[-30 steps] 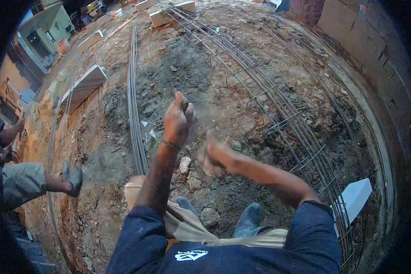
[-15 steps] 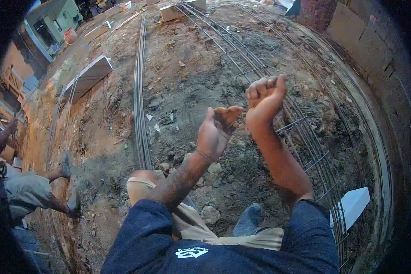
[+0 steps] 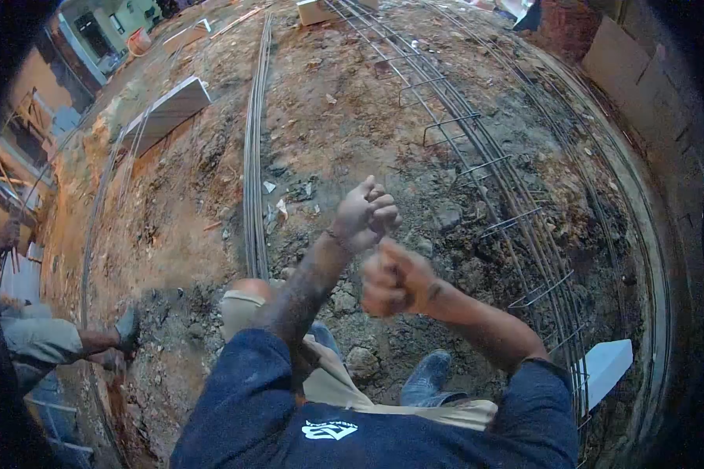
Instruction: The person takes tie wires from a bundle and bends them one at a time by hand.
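Observation:
My left hand (image 3: 368,217) is raised in front of me, its fingers curled into a fist; nothing shows in it. Just below and to its right, my right hand (image 3: 399,280) is also closed, bent in across my body and somewhat blurred by motion. No object sticks out of it either. The two hands are close together, the right thumb side near the left fist. Under them lies rough, muddy ground (image 3: 438,266). The nearest steel is a long rebar cage with stirrups (image 3: 516,211), to the right of both hands and apart from them.
A bundle of straight rebar (image 3: 254,156) lies left of centre. White blocks stand at the left (image 3: 168,117) and lower right (image 3: 606,371). Another person's leg (image 3: 94,341) extends in at the left edge. My boot (image 3: 428,379) rests on the soil. A wall (image 3: 649,102) borders the right.
My left hand has gone from open to a closed fist. My right hand has swung down and left, from above the cage to just below the left hand. The view has shifted slightly.

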`<control>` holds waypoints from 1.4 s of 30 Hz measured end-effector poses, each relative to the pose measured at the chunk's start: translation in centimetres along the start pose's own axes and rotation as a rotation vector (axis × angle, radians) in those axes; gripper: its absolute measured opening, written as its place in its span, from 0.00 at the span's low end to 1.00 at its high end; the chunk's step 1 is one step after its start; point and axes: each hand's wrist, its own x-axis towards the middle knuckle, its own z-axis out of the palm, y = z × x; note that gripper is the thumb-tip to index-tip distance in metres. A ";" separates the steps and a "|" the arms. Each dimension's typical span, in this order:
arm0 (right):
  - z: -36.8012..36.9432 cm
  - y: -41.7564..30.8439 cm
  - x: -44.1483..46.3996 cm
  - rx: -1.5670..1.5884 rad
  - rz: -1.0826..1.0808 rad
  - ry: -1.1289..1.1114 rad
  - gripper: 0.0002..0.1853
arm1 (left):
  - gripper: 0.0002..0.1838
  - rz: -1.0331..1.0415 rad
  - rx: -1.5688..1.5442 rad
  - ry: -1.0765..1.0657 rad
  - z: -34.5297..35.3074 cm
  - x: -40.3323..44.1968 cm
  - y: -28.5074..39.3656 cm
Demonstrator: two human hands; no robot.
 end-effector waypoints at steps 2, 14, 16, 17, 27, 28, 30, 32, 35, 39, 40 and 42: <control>3.7 -2.8 0.2 0.043 -0.304 0.038 0.26 | 0.21 0.132 -0.255 0.012 -0.8 0.9 -1.2; -2.0 -9.1 1.0 -1.266 -1.137 1.172 0.14 | 0.25 0.716 1.179 0.450 1.3 0.6 -8.1; -2.5 -8.2 0.7 -1.538 -0.905 1.310 0.18 | 0.24 0.843 1.349 0.440 1.3 0.4 -6.8; -2.9 -8.0 0.4 -1.608 -0.743 1.246 0.20 | 0.23 0.967 1.523 0.424 1.3 0.4 -6.1; -2.7 -2.6 -0.9 -0.476 -0.397 0.557 0.23 | 0.24 0.096 1.441 -0.236 5.1 -1.8 -0.2; -3.7 -2.4 -1.1 -0.627 -0.339 0.420 0.20 | 0.25 -0.050 1.446 -0.240 5.4 -2.0 0.1; -2.7 -2.1 -1.2 -0.844 -0.240 0.360 0.14 | 0.27 -0.050 1.540 -0.354 6.4 -2.1 -0.2; -2.8 -1.4 -0.6 -0.818 -0.191 0.473 0.19 | 0.28 -0.072 1.574 -0.362 5.9 -1.8 -0.5; -3.5 -0.7 -0.8 -0.697 -0.150 0.697 0.15 | 0.35 -0.211 1.475 -0.282 5.8 -2.2 -0.3; -1.9 -3.4 -1.1 -0.481 -0.260 0.342 0.19 | 0.56 -0.049 1.212 -0.216 5.1 -2.4 -0.5; -1.8 -3.6 -1.0 -0.657 -0.415 0.406 0.19 | 0.52 -0.049 1.240 -0.312 5.1 -2.3 -0.7; -1.4 -4.7 -1.3 -0.645 -0.392 0.393 0.18 | 0.41 -0.168 1.212 -0.334 1.9 -1.6 -2.0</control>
